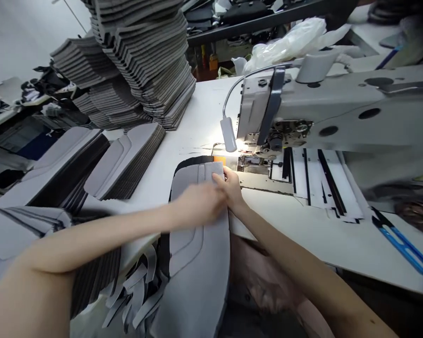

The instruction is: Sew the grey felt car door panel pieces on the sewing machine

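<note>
Worktable point(211, 105): white, crowded with piled pieces on the left.
Gray panel point(204, 267): on the near edge, top corner near the sewing machine point(338, 105), lower part reaching below the tabletop.
Right hand point(231, 188): pinching the panel's right edge by that corner, thumb on top.
Left hand point(200, 204): blurred, over the panel, close beside the right; whether it grips anything, I cannot tell.
Orange patch point(219, 160): just beyond the corner.
Lamp point(228, 134): on a bent neck, lighting the needle area.
Blue-handled snips point(405, 246): far right.
Tall stack point(151, 65): behind, left.
</note>
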Motion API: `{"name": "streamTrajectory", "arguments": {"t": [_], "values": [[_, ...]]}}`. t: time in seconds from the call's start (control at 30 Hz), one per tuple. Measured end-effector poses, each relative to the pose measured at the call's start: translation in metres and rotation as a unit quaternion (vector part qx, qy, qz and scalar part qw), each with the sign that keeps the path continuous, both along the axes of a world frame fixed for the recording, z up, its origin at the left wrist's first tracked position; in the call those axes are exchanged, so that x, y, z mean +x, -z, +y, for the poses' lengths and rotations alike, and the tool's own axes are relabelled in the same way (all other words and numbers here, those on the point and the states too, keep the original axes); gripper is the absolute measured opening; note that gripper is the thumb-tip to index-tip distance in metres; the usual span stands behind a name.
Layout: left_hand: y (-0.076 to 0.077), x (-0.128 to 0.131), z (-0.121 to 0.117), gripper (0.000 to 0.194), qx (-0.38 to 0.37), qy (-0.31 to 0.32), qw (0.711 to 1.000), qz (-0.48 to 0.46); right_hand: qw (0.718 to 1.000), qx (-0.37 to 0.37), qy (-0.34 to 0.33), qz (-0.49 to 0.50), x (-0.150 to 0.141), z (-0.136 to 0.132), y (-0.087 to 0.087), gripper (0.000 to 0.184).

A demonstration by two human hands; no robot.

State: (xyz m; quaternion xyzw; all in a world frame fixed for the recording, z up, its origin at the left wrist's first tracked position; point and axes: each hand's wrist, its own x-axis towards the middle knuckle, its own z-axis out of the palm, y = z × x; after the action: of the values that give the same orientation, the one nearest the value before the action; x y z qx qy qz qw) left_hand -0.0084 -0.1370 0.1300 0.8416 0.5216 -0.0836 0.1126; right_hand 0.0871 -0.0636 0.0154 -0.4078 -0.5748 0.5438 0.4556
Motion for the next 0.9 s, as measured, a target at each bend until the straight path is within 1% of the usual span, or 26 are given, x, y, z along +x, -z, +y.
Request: {"name": "streamTrajectory", "arguments": {"t": [0.03,0.07,0.1,0.17,0.2,0.27,0.3,0.33,0.37,0.4,0.47,0.5,0.53,0.6,0.67,0.77,0.83,0.9], "values": [[0.007,-0.005,0.022,0.023,0.079,-0.045,0.996,-0.024,1.000,0.007,0.015,-0.011,0.003,0.003,0.004,0.025],[0.015,-0.011,0.044,0.025,0.124,-0.075,0.988,-0.055,0.999,0.013,0.027,-0.024,0.006,0.005,0.007,0.025],[0.024,-0.016,0.064,0.029,0.132,-0.094,0.982,-0.092,0.998,0.018,0.037,-0.039,0.010,0.008,0.010,0.025],[0.045,-0.026,0.095,0.031,0.077,-0.103,0.977,-0.171,0.996,0.030,0.038,-0.071,0.022,0.011,0.013,0.029],[0.055,-0.029,0.105,0.028,0.041,-0.107,0.972,-0.207,0.995,0.037,0.029,-0.087,0.031,0.011,0.014,0.030],[0.073,-0.032,0.117,0.022,-0.001,-0.126,0.958,-0.258,0.991,0.061,0.007,-0.115,0.052,0.005,0.013,0.026],[0.080,-0.032,0.121,0.019,-0.006,-0.142,0.951,-0.274,0.985,0.098,-0.007,-0.144,0.062,0.000,0.012,0.021],[0.086,-0.030,0.123,0.017,-0.007,-0.154,0.946,-0.284,0.970,0.156,-0.022,-0.185,0.073,-0.005,0.011,0.016],[0.089,-0.028,0.125,0.016,-0.006,-0.160,0.944,-0.288,0.944,0.231,-0.036,-0.232,0.082,-0.009,0.010,0.016],[0.092,-0.026,0.128,0.015,-0.004,-0.164,0.943,-0.288,0.906,0.315,-0.051,-0.276,0.089,-0.013,0.010,0.018],[0.094,-0.022,0.133,0.014,0.001,-0.171,0.945,-0.280,0.819,0.463,-0.078,-0.330,0.098,-0.016,0.013,0.025],[0.095,-0.021,0.135,0.013,0.002,-0.175,0.946,-0.274,0.789,0.510,-0.086,-0.331,0.100,-0.015,0.015,0.028],[0.095,-0.020,0.137,0.013,0.002,-0.181,0.945,-0.271,0.768,0.542,-0.093,-0.327,0.101,-0.014,0.018,0.031],[0.097,-0.019,0.142,0.013,-0.005,-0.193,0.941,-0.279,0.743,0.580,-0.103,-0.319,0.101,-0.009,0.023,0.031],[0.101,-0.021,0.146,0.015,-0.020,-0.202,0.930,-0.305,0.726,0.599,-0.102,-0.322,0.101,-0.005,0.025,0.032],[0.110,-0.022,0.156,0.019,-0.044,-0.207,0.912,-0.350,0.705,0.617,-0.085,-0.338,0.104,0.001,0.022,0.035],[0.117,-0.021,0.164,0.022,-0.062,-0.215,0.900,-0.374,0.702,0.619,-0.077,-0.345,0.107,0.005,0.019,0.035],[0.124,-0.019,0.170,0.025,-0.076,-0.234,0.881,-0.404,0.706,0.611,-0.073,-0.349,0.110,0.009,0.017,0.036]]}}
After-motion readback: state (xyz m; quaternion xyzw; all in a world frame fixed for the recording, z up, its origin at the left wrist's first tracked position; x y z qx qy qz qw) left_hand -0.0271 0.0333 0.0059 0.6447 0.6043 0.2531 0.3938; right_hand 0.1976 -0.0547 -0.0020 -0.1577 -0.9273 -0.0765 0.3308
